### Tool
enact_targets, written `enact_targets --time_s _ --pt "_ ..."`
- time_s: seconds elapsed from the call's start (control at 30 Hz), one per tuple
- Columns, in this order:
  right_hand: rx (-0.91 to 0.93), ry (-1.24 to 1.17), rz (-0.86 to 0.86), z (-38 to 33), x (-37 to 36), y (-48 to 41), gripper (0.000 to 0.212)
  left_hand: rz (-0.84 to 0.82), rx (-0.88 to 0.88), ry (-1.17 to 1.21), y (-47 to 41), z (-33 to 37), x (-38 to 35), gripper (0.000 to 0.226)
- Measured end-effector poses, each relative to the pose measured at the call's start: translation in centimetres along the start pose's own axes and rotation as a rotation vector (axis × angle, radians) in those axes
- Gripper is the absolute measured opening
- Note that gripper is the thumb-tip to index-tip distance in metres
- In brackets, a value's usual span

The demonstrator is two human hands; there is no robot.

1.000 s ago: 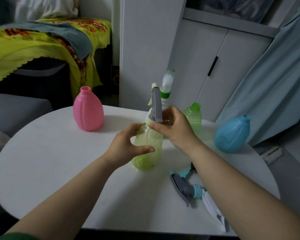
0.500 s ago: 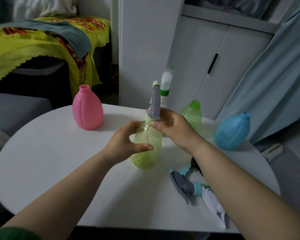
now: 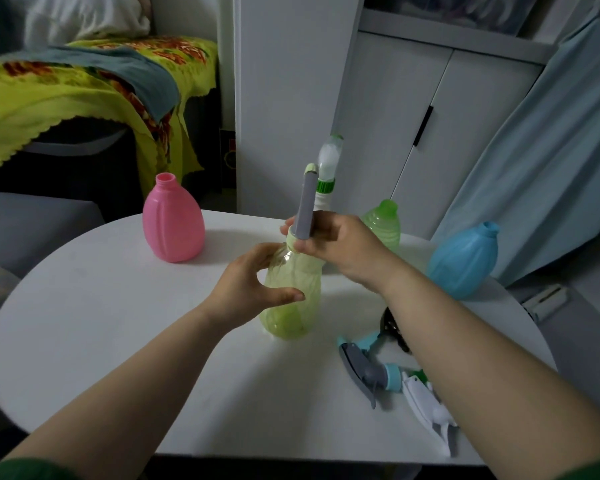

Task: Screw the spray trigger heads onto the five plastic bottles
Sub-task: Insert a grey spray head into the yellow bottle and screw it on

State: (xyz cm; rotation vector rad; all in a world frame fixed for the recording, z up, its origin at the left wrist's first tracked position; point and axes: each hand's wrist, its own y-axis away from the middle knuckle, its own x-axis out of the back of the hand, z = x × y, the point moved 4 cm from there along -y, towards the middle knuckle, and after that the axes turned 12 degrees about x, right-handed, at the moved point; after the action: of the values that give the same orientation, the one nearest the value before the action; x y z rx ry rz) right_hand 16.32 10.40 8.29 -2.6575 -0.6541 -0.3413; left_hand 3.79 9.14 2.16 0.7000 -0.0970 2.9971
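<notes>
A pale yellow-green bottle point(image 3: 293, 299) stands at the middle of the round white table point(image 3: 101, 323). My left hand point(image 3: 246, 285) grips its body. My right hand point(image 3: 340, 247) pinches the collar of the grey spray trigger head point(image 3: 307, 206) sitting on its neck. Behind stand an open pink bottle point(image 3: 173, 223), a green bottle point(image 3: 383, 225), an open blue bottle point(image 3: 463, 261) and a white bottle with a fitted trigger head point(image 3: 328, 171). Loose trigger heads lie at the right: a grey and blue one point(image 3: 368, 370) and a white one point(image 3: 426, 407).
A dark object point(image 3: 392, 327) lies partly hidden under my right forearm. White cupboard doors point(image 3: 413, 116) and a light blue curtain point(image 3: 551, 150) stand behind the table. A couch with a yellow-green cloth point(image 3: 66, 95) is at the left.
The trigger head has turned a little on the neck under my right hand's fingers. My left hand still holds the bottle in the same spot.
</notes>
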Motion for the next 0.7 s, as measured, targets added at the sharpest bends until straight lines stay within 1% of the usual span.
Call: enact_targets --time_s 0.07,0.13,0.27,0.4,0.5,0.57,0.6,0.63,0.7 --pt "0.036 0.096 0.152 0.4 -0.3 0.6 0.019 0.01 -0.011 -0.002 0.1 0.0 -0.2 0.069" --pt "0.065 0.181 0.284 0.8 -0.7 1.1 0.022 0.013 -0.02 -0.008 0.1 0.1 -0.3 0.069" --pt "0.114 0.277 0.414 1.0 -1.3 1.4 0.02 0.027 -0.019 -0.013 0.3 0.1 -0.3 0.068" --pt "0.09 0.248 0.427 0.8 -1.5 1.5 0.02 0.041 -0.016 0.015 0.5 0.1 -0.5 0.068" --pt "0.039 0.262 0.347 0.4 -0.8 1.2 0.018 -0.011 0.009 0.026 0.4 0.0 -0.4 0.069" --pt "0.006 0.292 0.274 -0.1 -0.3 0.8 0.009 -0.049 0.028 0.045 0.5 -0.3 -0.2 0.068" --pt "0.008 0.3 0.265 -0.4 0.0 0.4 0.012 -0.046 0.044 0.046 0.6 -0.6 0.1 0.065" --pt "0.014 0.304 0.283 -0.7 0.3 0.0 0.015 -0.021 0.063 0.042 0.8 -1.1 0.5 0.061" --pt "0.017 0.289 0.357 -1.1 1.0 -1.1 0.014 0.074 0.089 0.009 1.2 -2.1 1.4 0.049"
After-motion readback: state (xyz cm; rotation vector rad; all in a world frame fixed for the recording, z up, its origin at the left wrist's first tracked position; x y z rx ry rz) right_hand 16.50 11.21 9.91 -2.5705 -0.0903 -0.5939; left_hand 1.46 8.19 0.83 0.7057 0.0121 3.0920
